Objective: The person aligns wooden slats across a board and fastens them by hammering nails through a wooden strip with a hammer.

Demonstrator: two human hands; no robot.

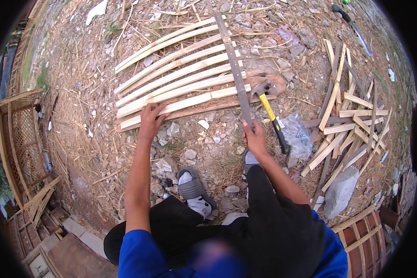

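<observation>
Several pale, slightly bowed wooden slats point(176, 73) lie side by side on the ground. Across their right ends runs a dark narrow wooden strip point(236, 72) with small spots along it. My right hand point(255, 139) is closed around the near end of this strip. At the nearest slat point(199, 97), toward its left end, my left hand point(150, 121) has its fingers curled over the wood. Beneath the nearest slats is a weathered brown plank point(279, 84). A claw hammer point(269, 111) with a yellow and black handle rests with its head on the plank, just right of the strip.
Beside the hammer lies a clear plastic bag point(295, 134). A jumbled pile of cut wood pieces point(345, 123) is at right, with a large grey stone point(340, 192) nearer me. A long-bladed tool point(352, 25) lies far right. Lattice frame point(25, 134) stands left. Rubble and straw cover the ground.
</observation>
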